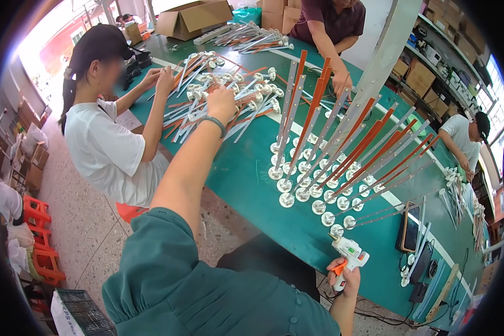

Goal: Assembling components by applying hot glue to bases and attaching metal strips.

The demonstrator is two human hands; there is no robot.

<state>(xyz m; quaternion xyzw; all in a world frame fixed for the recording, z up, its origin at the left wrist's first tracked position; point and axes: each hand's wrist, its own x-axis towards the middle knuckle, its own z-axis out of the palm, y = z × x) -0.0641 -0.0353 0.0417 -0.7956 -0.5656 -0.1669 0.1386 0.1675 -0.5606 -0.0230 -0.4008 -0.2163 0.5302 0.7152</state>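
My left hand (222, 105) reaches far out to a pile of LED strips with white round bases (260, 95). Its fingers are curled in among them; what they grip, if anything, is hidden. Low at the right, my right hand (350, 278) is wrapped round the handle of a white hot glue gun (350, 250) with an orange trigger. The gun's nozzle points up toward the nearest white round base (336, 230) in a large group. Silver and orange-brown strips (313, 112) rise from these bases, leaning to the right.
A green table (246, 185) carries everything. A phone (411, 227), black cables and loose strips (443, 285) lie at its right. One person (112, 129) sits at the left, another (330, 28) works across the table, a third (465, 143) at far right. A metal post (383, 56) stands behind the strips.
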